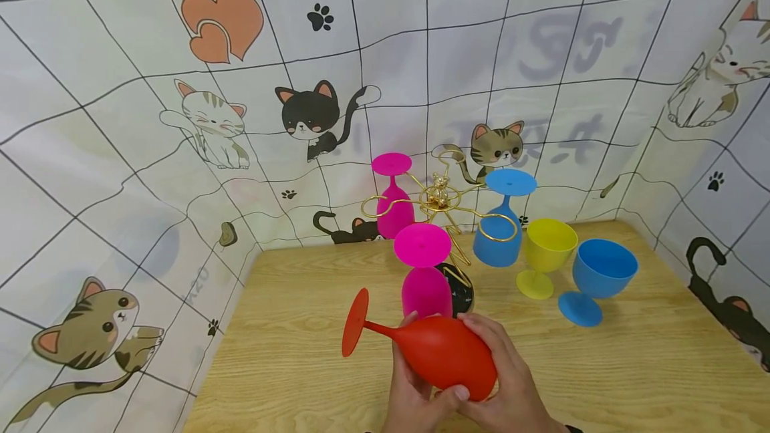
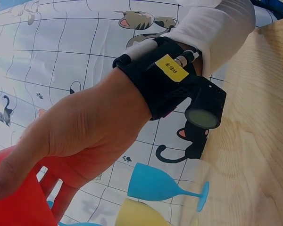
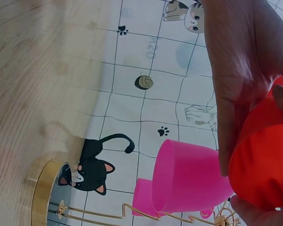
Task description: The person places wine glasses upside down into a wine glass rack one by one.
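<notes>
Both hands hold a red plastic goblet [image 1: 445, 356] low over the table, tipped on its side. Its round foot points left, its bowl right. My left hand [image 1: 412, 396] grips the bowl from the near left, thumb laid along its underside. From the right, my right hand [image 1: 511, 379] wraps the bowl, fingers over its top. Part of the red bowl [image 2: 19, 193] also shows in the left wrist view, and its rounded wall [image 3: 264, 165] in the right wrist view. Just beyond the hands, a pink goblet [image 1: 423, 246] hangs upside down on a gold wire rack [image 1: 439, 199].
Another pink goblet [image 1: 394, 209] and a blue goblet [image 1: 499, 236] hang inverted on the rack, which has a black base [image 1: 462, 293]. To the right, a yellow goblet [image 1: 549, 246] and a blue goblet [image 1: 601, 272] stand upright on the wooden table [image 1: 289, 333]. Cat-printed sheeting [image 1: 397, 32] surrounds it.
</notes>
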The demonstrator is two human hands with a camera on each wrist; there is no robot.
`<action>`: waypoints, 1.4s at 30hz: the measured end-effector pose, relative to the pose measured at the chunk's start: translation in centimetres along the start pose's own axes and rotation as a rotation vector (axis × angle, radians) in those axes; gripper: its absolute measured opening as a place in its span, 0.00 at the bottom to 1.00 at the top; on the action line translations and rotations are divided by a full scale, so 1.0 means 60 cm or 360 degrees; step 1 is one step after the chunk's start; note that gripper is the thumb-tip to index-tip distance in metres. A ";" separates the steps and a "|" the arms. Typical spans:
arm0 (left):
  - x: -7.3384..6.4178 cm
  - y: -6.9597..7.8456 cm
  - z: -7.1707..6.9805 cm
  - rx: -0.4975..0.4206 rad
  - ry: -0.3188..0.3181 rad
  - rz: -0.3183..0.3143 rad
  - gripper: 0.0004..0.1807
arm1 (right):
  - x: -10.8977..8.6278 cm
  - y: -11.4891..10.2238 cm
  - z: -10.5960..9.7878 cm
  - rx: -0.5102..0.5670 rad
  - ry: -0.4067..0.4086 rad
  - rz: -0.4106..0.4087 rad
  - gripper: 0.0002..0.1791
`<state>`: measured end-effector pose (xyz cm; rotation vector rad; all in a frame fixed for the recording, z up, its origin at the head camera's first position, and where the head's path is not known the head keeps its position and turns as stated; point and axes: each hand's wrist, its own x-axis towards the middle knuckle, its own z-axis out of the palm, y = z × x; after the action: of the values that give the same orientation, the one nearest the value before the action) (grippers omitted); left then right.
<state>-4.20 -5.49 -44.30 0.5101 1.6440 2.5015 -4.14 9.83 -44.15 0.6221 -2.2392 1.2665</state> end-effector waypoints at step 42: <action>0.013 -0.002 -0.030 0.1212 -0.0173 0.0421 0.49 | 0.021 -0.012 -0.035 0.0355 -0.0609 0.0750 0.52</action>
<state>-5.55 -6.81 -44.87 0.9569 2.5933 1.8462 -4.28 11.15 -41.94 0.4566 -2.6878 1.7695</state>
